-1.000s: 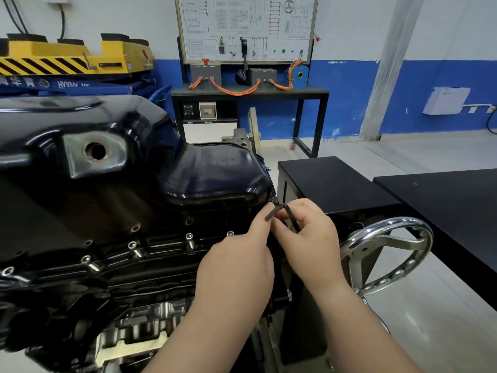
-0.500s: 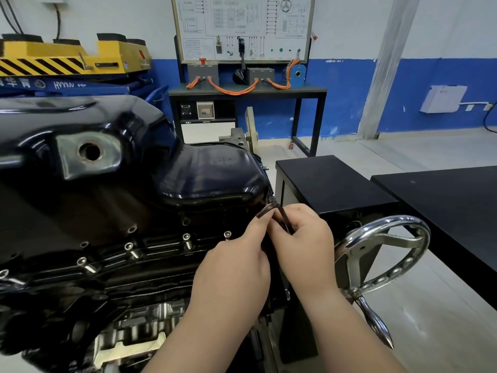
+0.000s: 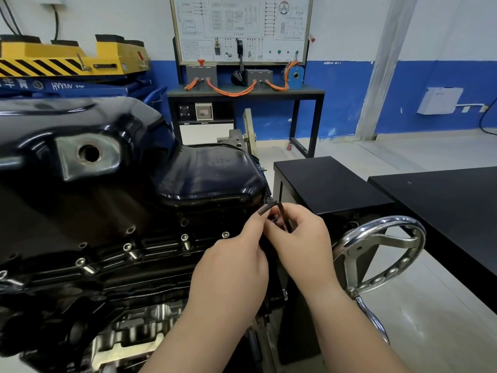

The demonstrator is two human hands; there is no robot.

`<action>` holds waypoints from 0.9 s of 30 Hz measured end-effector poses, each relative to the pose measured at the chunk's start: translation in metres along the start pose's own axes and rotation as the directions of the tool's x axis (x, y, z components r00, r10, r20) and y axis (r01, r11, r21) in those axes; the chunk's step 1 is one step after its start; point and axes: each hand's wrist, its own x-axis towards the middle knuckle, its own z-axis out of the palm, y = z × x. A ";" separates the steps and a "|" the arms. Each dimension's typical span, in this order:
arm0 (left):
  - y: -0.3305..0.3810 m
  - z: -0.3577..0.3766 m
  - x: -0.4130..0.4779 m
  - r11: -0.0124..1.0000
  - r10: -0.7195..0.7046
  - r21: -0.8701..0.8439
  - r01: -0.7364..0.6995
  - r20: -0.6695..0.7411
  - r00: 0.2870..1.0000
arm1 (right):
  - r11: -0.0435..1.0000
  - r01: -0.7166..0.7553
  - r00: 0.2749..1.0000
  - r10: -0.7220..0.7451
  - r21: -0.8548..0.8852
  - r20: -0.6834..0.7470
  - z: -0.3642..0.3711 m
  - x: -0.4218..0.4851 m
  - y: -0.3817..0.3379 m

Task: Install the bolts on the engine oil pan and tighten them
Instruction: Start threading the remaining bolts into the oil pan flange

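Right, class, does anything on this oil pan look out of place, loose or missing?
Yes. The drain hole in the oil pan is open, unplugged. Several bolts along the near flange stand proud, shanks showing. The left hand and right hand hold a hex key at its corner.

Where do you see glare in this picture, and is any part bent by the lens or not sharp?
Head view: white glare streaks lie on the glossy oil pan and the chrome handwheel; head view: the wide lens tilts the wall pillar and stretches the forearms; head view: the hex key held by the left hand and right hand looks small and slightly soft.
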 end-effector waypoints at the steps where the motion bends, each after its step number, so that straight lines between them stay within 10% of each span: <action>1: -0.001 0.000 0.001 1.000 0.000 -0.001 0.000 -0.003 1.000 | 1.000 0.018 1.000 -0.019 -0.014 -0.016 0.001 -0.002 -0.001; 27: 0.000 -0.002 0.003 0.999 -0.010 -0.049 0.011 0.030 0.999 | 0.999 0.040 0.995 -0.040 0.006 -0.092 0.007 -0.003 0.003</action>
